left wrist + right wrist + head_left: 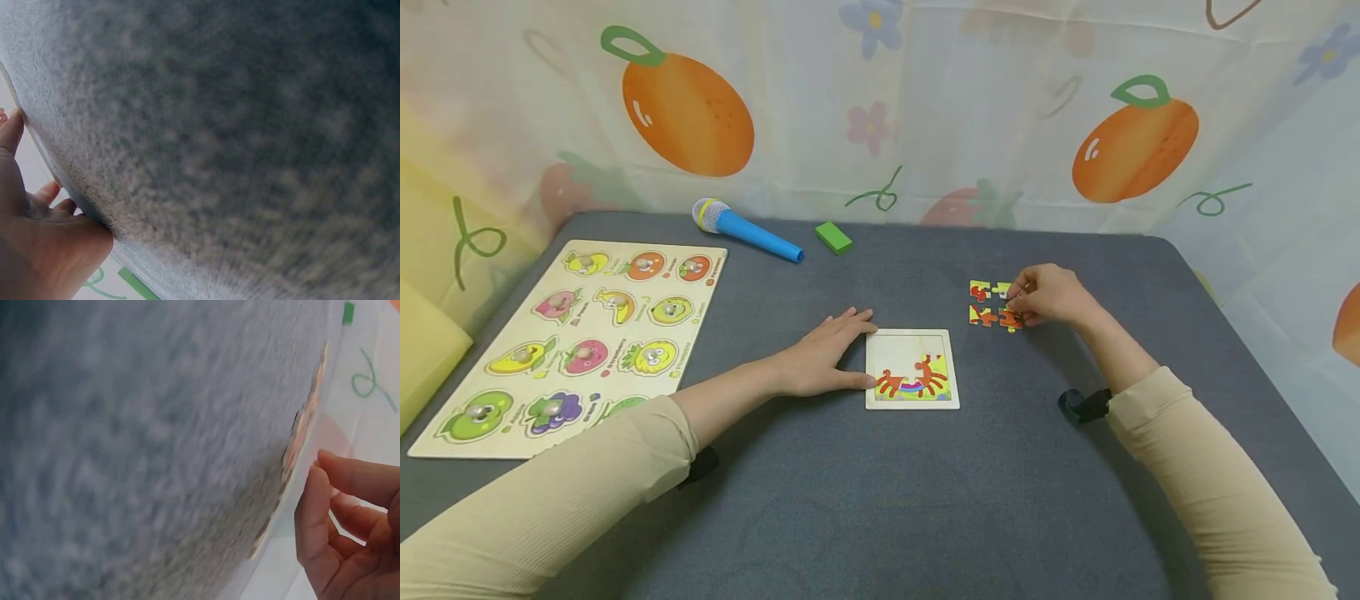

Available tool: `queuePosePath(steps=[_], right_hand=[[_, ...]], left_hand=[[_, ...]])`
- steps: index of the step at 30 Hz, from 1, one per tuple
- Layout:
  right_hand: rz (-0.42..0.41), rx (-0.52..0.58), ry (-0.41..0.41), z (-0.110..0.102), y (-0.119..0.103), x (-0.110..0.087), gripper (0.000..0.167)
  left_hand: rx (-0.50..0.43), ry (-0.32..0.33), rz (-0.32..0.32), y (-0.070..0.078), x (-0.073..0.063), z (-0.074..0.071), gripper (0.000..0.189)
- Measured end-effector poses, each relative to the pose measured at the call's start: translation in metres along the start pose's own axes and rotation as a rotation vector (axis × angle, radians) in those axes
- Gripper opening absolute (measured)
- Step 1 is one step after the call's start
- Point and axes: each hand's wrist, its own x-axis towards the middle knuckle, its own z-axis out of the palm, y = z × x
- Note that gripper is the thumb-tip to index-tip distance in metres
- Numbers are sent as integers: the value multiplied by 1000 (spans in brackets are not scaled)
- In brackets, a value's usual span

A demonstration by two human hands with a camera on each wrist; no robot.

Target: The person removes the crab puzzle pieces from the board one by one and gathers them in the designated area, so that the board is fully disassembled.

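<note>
Grey tabletop (880,492), right grip (1048,292) curled

in the head view, the left sleeve (572,492) hides the fruit board's (527,329) bottom right corner. the right hand (1051,293) covers some of the puzzle pieces (980,316), right of the middle, so i can't tell if it pinches 1. a yellow thing (426,350) is cut off at the left edge. the table (237,125) is mostly blurry in both wrist views.
</note>
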Motion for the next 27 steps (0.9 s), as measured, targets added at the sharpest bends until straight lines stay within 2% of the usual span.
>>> queuePosePath(steps=[3,8,16,27], right_hand=[[-46,-12,28,3,-6,-2,19],[-102,-18,25,11,-15,-5,16],[-143,1,-10,23,-29,-6,14],[-240,31,-84,37,-41,-11,15]], left_hand=[[-3,1,-1,1,0,0,76],[-1,5,-1,0,-1,0,76],[2,6,3,1,0,-1,76],[5,12,11,1,0,-1,77]])
